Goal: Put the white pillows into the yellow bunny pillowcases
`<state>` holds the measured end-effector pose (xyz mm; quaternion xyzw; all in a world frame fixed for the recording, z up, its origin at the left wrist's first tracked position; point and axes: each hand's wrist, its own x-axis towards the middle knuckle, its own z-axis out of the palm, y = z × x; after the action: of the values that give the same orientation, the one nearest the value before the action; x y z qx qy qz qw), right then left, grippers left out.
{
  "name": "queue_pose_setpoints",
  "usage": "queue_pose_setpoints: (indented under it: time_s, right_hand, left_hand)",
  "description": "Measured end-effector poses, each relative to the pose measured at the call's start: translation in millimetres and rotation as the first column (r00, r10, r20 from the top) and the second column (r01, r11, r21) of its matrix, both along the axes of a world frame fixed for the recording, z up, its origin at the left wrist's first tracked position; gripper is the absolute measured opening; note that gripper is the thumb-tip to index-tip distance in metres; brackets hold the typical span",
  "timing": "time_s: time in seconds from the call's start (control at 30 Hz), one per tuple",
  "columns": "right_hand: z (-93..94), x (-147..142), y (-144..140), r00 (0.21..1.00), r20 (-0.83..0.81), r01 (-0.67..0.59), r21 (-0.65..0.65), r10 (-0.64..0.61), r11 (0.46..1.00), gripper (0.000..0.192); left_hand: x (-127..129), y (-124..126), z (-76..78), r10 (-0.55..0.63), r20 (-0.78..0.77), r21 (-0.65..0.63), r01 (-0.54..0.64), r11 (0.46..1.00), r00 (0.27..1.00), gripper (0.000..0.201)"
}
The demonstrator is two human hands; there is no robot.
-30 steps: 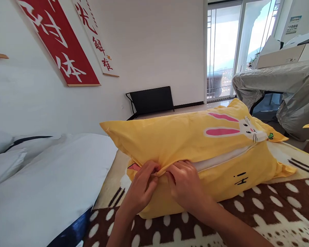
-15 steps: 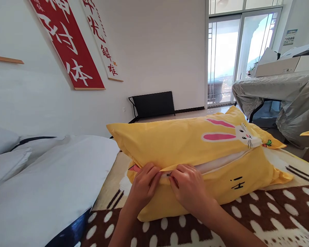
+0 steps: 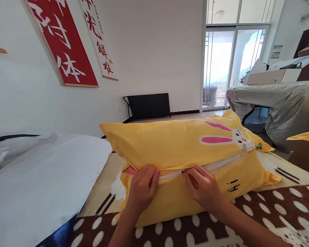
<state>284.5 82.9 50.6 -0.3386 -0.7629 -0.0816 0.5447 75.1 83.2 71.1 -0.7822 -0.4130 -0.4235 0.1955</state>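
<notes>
Right hand (image 3: 204, 187) has travelled rightward along seam since earlier frame; closed stretch of zip now longer. Fingers pinch small dark zipper pull (image 3: 182, 172). Left hand (image 3: 141, 188) clamps yellow rabbit-print fabric pillowcase (image 3: 175, 144) near closed end of zip. Pillow lies on brown white-dotted fleece blanket (image 3: 247, 212), beside white duvet (image 3: 41, 178). Advice: keep seam taut, tuck white inner pillow (image 3: 221, 164) down, pull straight along teeth. Teeth hard to see; far zip end hidden under rabbit flap.
</notes>
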Motion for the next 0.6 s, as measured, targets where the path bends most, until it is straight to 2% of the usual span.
queue_pose_setpoints:
  time_s: [0.13,0.37,0.5,0.6]
  right_hand:
    - [-3.3,21.1,-0.3,0.997,-0.081,-0.003,0.044,0.006,0.999,0.016]
    - [11.0,33.2,-3.8,0.990,-0.110,0.087,0.002,-0.086,0.996,0.025]
    - [9.5,32.3,-5.8,0.993,-0.082,0.088,0.031,-0.086,0.996,0.027]
    - [7.9,30.5,-6.9,0.995,-0.049,0.094,0.044,-0.091,0.995,0.026]
  left_hand:
    - [1.9,1.0,-0.3,-0.007,-0.026,0.024,0.008,1.000,1.000,0.028]
    - [-3.1,5.4,0.5,0.004,-0.034,0.073,-0.002,0.997,0.999,0.022]
    - [10.4,-4.6,8.7,0.074,-0.160,0.140,-0.051,0.989,0.984,0.009]
    - [40.1,-16.9,16.3,0.081,-0.293,0.167,-0.033,0.985,0.953,0.036]
